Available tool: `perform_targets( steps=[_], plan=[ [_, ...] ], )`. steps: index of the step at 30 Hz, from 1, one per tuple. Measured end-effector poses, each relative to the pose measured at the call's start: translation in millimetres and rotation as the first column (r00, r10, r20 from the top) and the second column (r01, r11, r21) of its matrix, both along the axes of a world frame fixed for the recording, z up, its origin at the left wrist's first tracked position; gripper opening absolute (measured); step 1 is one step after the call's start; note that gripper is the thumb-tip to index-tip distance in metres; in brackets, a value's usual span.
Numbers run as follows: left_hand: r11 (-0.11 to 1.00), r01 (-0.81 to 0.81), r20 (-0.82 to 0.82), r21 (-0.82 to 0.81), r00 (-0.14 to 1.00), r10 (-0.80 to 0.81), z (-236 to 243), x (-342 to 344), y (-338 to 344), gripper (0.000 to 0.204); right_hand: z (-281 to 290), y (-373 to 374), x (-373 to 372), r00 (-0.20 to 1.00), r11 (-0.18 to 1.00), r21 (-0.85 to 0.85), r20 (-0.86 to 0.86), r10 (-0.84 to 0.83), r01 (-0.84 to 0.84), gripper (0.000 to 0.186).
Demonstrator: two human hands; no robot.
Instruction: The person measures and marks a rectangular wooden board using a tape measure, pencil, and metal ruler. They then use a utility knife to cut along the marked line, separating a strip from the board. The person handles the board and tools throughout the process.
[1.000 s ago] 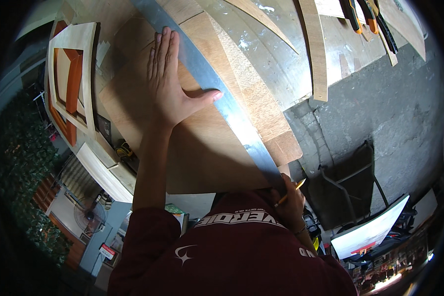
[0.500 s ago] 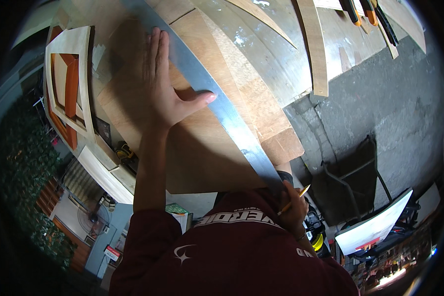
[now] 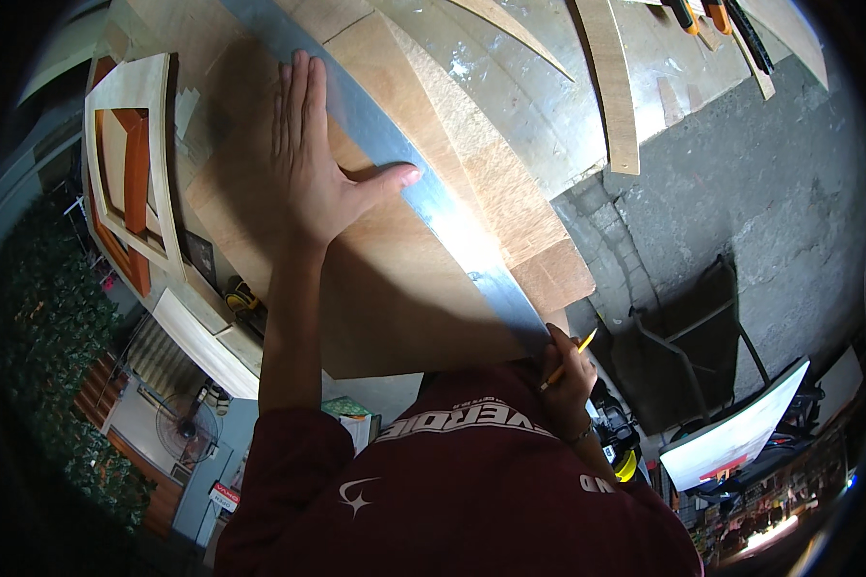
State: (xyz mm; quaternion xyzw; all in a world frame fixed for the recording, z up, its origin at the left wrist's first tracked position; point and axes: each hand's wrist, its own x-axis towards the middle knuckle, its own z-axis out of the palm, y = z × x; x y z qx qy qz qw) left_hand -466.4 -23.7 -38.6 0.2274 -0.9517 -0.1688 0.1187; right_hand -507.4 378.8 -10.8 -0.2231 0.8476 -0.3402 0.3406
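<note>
from far, i see the pale worktop, and on it lies a broad brown wooden sheet. the long metal ruler crosses this sheet diagonally. the left hand is open and flat, its fingers straight, with the thumb resting on the ruler. the right hand is just beside the ruler's near end, its fingers closed around a yellow pencil; whether this hand touches the ruler, i cannot tell.
</note>
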Motion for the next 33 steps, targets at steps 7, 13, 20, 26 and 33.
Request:
perform_targets(
  steps=[7,13,20,26,33],
  plan=[
    [1.0,0.003,0.005,0.001,1.0,-0.003,0,0,-1,0.131,-6,-5,6,0.997,0.998,0.029,-0.048,0.061,-0.059,0.038],
    [0.999,0.012,0.016,-0.036,1.0,-0.011,-2,-1,-2,0.132,-3,-16,-3,1.0,0.996,-0.089,-0.019,-0.008,0.006,0.027],
    [0.999,-0.014,0.098,-0.041,0.995,0.018,7,-5,1,0.137,-10,-8,1,0.995,0.998,-0.052,-0.093,0.027,-0.032,0.025],
    [0.999,-0.052,0.079,-0.01,0.996,0.052,4,-1,1,0.137,-17,-9,3,0.986,0.998,-0.051,-0.161,0.037,-0.046,0.025],
    [0.998,-0.051,0.1,-0.036,0.994,0.054,6,-4,2,0.136,-21,-9,6,0.978,0.997,-0.073,-0.206,0.017,-0.033,0.025]
  ],
)
